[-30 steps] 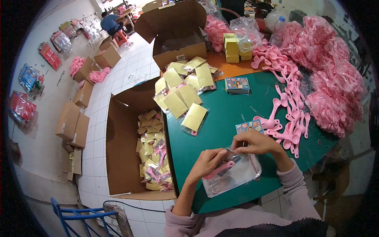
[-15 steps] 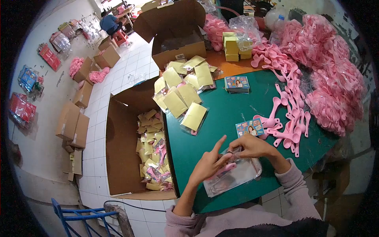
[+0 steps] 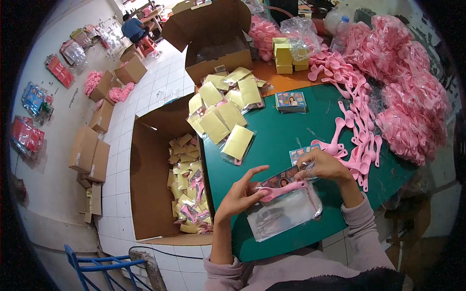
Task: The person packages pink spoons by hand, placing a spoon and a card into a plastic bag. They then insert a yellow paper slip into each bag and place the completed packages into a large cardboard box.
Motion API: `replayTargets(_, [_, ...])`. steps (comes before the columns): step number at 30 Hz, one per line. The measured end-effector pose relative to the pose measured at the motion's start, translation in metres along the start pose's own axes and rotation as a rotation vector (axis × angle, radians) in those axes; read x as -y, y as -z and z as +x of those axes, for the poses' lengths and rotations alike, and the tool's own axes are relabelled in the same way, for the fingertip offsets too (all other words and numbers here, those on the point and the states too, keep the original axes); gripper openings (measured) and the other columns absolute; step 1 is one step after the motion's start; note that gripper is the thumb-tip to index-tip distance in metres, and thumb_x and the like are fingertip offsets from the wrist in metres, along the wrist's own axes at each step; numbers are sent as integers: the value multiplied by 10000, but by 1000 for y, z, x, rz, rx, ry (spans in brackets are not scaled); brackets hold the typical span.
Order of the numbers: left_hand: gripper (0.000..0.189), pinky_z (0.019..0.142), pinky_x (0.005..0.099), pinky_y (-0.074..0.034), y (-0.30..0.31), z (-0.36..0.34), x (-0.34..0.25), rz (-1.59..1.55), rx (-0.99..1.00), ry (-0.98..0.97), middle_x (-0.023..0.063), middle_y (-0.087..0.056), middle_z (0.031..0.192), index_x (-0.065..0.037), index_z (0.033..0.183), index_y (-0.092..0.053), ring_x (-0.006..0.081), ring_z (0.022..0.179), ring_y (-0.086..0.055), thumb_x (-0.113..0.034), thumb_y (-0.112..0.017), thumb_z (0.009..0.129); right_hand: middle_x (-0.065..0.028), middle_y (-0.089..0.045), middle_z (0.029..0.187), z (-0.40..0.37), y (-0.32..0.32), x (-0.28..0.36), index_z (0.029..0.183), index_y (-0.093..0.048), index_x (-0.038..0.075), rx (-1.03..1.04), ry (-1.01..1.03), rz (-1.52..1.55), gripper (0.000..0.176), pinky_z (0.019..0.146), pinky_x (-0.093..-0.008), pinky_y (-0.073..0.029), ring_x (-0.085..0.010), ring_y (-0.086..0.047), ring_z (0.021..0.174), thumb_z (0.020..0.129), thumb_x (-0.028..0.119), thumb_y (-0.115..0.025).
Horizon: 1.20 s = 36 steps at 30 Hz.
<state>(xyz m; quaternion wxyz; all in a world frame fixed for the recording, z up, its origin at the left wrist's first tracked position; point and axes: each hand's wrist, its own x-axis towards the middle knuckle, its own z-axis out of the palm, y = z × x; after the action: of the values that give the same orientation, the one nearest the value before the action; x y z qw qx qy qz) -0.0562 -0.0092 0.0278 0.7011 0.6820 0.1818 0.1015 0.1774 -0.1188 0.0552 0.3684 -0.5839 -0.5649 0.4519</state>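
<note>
A pink measuring spoon [image 3: 285, 190] lies across a picture card [image 3: 281, 179] in clear plastic, between my hands. My left hand [image 3: 239, 195] grips the spoon's bowl end, thumb on top and index finger stretched out. At the card's right end, my right hand [image 3: 321, 166] pinches the clear plastic bag [image 3: 307, 170] with bent fingers. Beneath them is a stack of flat clear bags [image 3: 281, 220] on the green table [image 3: 233, 182]. Another picture card [image 3: 297, 154] shows partly behind my right hand.
Loose pink spoons [image 3: 360, 128] spread along the right side, beside bulging bags of spoons [image 3: 410, 97]. A card stack [image 3: 291, 102] sits farther back. Yellow-backed packets [image 3: 215, 127] pile up at left, above a deep carton [image 3: 158, 179] of packets. A person [image 3: 133, 28] sits far off.
My hands have moved apart, my right hand up and to the right. The spoon and card now show stretched between them, and more of the clear bag stack is uncovered.
</note>
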Motion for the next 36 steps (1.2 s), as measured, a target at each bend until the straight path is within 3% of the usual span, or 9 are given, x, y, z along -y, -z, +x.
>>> replayTargets(7, [549,838,247,-426,0,1,3,-24,116,41,89,-499,1166,-10,1272,-354,124,973,-524,-84,-613,795,4,-509,644,3,-4,-11,668,-531,16,46,-4,47,255,577,-235,-365,-80,-464,642,661,179,-727])
replayTargets(10, [436,723,237,-453,0,2,10,29,85,-69,81,-610,956,-23,1207,-449,80,816,-538,-132,-601,814,-6,-540,691,1,-3,-5,707,-562,17,53,-1,82,247,616,-234,-392,-85,-496,697,667,198,-725])
replayTargets(15, [251,814,264,-435,5,4,10,-92,-3,-105,115,-565,1083,26,1075,-531,126,930,-533,-63,-528,841,-61,-582,895,0,2,-11,917,-595,7,142,210,455,303,727,-260,-433,-136,-550,846,722,225,-675])
replayTargets(17, [195,896,300,-404,5,6,8,-232,-61,-156,134,-456,1235,-3,998,-568,189,1101,-466,25,-455,843,-111,-538,1046,0,0,-9,1135,-480,-2,81,-78,809,459,706,-262,-458,-178,-553,908,764,228,-624])
replayTargets(21, [241,996,373,-300,-4,15,17,53,-220,-355,128,-381,1301,-41,1040,-551,240,1213,-342,16,-490,813,-167,-536,1031,8,-29,-6,1265,-301,10,253,-181,714,556,550,-202,-474,-157,-587,787,820,189,-581])
replayTargets(24, [332,943,338,-372,-18,19,10,1,-426,-195,121,-358,1316,-63,1104,-504,240,1195,-381,75,-435,810,-145,-577,936,12,-37,-9,1255,-298,-4,199,-227,666,554,511,-210,-472,-136,-588,661,816,159,-595])
replayTargets(26, [364,947,388,-372,-24,21,11,152,-482,-327,133,-397,1256,-65,1226,-352,268,1150,-411,-51,-434,871,-124,-597,859,14,-39,-7,1248,-283,-11,86,-188,719,595,469,-201,-453,-122,-570,590,789,144,-629])
replayTargets(29, [355,735,281,-496,-38,9,2,-440,-417,128,132,-458,1114,-61,1243,-284,198,989,-533,-185,-385,926,-160,-567,952,16,-37,-11,1229,-273,0,-259,-112,783,595,510,-231,-505,-163,-600,729,775,114,-639])
replayTargets(36, [235,739,258,-502,-59,0,23,-353,-188,121,123,-605,925,21,1058,-484,165,847,-598,-132,-497,880,-114,-550,927,19,-40,-15,1208,-274,16,-420,-100,686,592,552,-253,-525,-150,-588,745,764,119,-652])
